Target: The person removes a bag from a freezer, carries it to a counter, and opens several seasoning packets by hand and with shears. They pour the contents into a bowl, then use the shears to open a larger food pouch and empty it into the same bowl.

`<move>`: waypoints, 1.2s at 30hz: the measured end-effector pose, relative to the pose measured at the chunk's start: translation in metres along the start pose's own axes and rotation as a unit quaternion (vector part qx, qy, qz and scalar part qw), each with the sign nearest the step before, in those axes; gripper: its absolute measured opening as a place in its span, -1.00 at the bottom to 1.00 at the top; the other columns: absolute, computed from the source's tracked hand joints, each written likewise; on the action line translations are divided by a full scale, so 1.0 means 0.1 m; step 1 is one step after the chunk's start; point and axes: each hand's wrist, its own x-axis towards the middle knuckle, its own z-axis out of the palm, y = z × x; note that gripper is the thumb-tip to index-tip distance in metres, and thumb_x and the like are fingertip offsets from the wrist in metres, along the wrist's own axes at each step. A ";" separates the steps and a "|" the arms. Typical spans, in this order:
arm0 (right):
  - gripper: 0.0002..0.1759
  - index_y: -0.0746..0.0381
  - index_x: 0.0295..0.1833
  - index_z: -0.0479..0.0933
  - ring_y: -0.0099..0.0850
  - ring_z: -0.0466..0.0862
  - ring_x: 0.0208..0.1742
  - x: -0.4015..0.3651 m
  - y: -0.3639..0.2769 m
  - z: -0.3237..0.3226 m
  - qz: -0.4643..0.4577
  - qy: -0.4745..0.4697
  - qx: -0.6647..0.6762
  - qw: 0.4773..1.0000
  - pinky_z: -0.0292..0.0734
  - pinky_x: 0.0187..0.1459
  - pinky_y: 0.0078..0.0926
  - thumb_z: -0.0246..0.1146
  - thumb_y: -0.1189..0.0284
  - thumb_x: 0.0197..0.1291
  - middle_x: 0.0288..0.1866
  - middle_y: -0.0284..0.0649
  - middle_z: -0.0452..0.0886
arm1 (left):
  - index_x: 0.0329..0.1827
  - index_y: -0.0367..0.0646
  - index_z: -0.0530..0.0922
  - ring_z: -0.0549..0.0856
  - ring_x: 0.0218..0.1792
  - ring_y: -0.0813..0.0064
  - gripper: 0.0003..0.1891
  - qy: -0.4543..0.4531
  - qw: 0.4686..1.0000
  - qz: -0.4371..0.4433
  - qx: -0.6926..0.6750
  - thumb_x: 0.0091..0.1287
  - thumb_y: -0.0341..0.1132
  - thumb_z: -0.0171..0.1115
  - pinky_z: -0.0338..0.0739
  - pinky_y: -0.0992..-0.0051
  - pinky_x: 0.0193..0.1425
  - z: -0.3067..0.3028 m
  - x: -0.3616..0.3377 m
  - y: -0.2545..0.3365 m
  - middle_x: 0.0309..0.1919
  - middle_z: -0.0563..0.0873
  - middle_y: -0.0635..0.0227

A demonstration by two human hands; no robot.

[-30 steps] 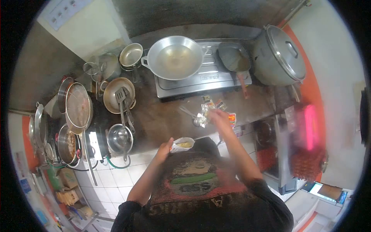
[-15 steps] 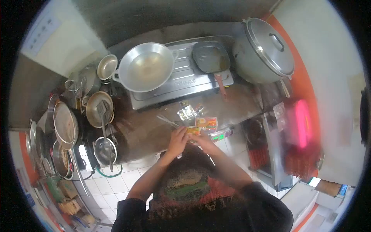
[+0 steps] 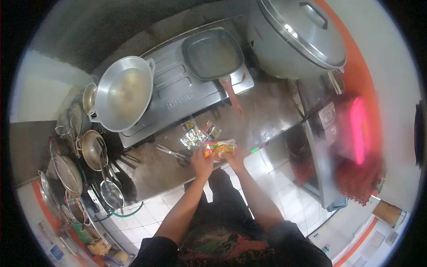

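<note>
An instant noodle packet (image 3: 219,149), printed in orange, red and green, is held at the counter's front edge. My left hand (image 3: 202,163) is closed on its left end, and my right hand (image 3: 234,161) grips its right side. Scissors (image 3: 171,152) lie to the left of my left hand, blades pointing away to the left. Just behind the packet are silvery foil sachets (image 3: 193,137) and another small sachet (image 3: 211,130).
Behind, a stove (image 3: 175,102) carries a wide two-handled pan (image 3: 124,93) and a square grill pan (image 3: 212,54). A big lidded pot (image 3: 289,44) stands right. Several pans and a strainer (image 3: 112,194) crowd the left. A bright pink object (image 3: 358,131) is at right.
The camera view has turned and shifted. Two colourful packets showed earlier, one lying on the counter beside my hands; now only one shows, between both hands.
</note>
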 end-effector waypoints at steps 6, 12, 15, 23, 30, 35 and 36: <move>-0.34 0.44 0.18 0.30 -0.28 0.65 -0.07 0.04 -0.21 -0.25 0.128 -0.057 0.234 0.962 0.58 -0.06 -0.36 0.36 0.54 -0.09 -0.11 -0.07 0.62 | 0.36 -0.26 0.35 0.60 0.14 0.25 -0.43 -0.187 0.957 -0.145 -0.168 0.37 -0.16 0.24 0.42 0.31 0.25 0.42 0.03 -0.08 0.14 0.61 0.10; -0.41 0.42 0.15 0.31 -0.35 0.67 -0.11 0.40 -0.02 -0.78 0.078 -0.049 0.235 0.968 0.65 -0.15 -0.46 0.31 0.60 -0.05 -0.06 -0.11 0.60 | 0.39 -0.25 0.33 0.55 0.21 0.13 -0.36 -0.122 0.981 -0.074 -0.133 0.30 -0.19 0.30 0.36 0.25 0.31 0.60 0.18 0.14 0.18 0.56 -0.01; -0.47 0.40 0.14 0.35 -0.34 0.65 -0.05 0.38 -0.32 -0.90 0.085 -0.072 0.230 0.967 0.61 -0.06 -0.40 0.28 0.59 0.00 -0.03 -0.13 0.60 | 0.36 -0.25 0.35 0.51 0.18 0.00 -0.32 0.050 0.994 -0.042 0.087 0.17 -0.22 0.37 0.33 0.15 0.32 0.04 0.43 0.14 0.18 0.54 -0.02; -0.62 0.29 0.05 0.50 -0.28 0.60 0.03 0.05 -1.07 -0.10 -0.100 -0.017 0.132 0.986 0.46 0.08 -0.36 0.22 0.58 0.05 -0.03 -0.09 0.61 | -0.05 -0.23 0.59 0.55 -0.13 0.03 -0.63 0.073 0.985 0.082 0.131 0.06 -0.36 0.40 0.42 0.15 0.02 -0.41 0.77 -0.95 -0.24 0.65 0.11; -0.60 0.22 0.00 0.53 -0.12 0.59 0.02 0.28 -0.59 1.19 -0.120 0.019 -0.206 0.971 0.53 0.02 -0.19 0.42 0.45 0.00 -0.02 -0.08 0.57 | -0.26 -0.27 0.52 0.60 -0.38 0.30 -0.87 0.087 0.988 -0.079 -0.104 0.24 -0.42 0.29 0.47 0.35 -0.24 -0.75 0.18 -1.20 -0.41 0.64 0.14; -0.66 0.18 -0.07 0.50 -0.09 0.60 0.01 0.24 -0.57 1.43 -0.094 0.098 -0.251 0.959 0.51 -0.03 -0.05 0.35 0.45 -0.02 -0.08 -0.07 0.59 | -0.21 -0.30 0.55 0.63 -0.34 0.51 -0.88 0.073 0.974 -0.158 -0.146 0.28 -0.44 0.26 0.50 0.46 -0.25 -1.00 -0.38 -1.12 -0.36 0.69 0.22; -0.69 0.18 -0.07 0.54 -0.07 0.63 0.01 0.26 -0.43 1.41 -0.136 0.102 -0.192 0.966 0.52 -0.04 -0.08 0.31 0.48 0.00 -0.08 -0.07 0.63 | -0.19 -0.31 0.55 0.64 -0.32 0.52 -0.87 0.072 0.972 -0.170 -0.148 0.28 -0.44 0.26 0.51 0.47 -0.24 -1.00 -0.46 -1.13 -0.34 0.71 0.23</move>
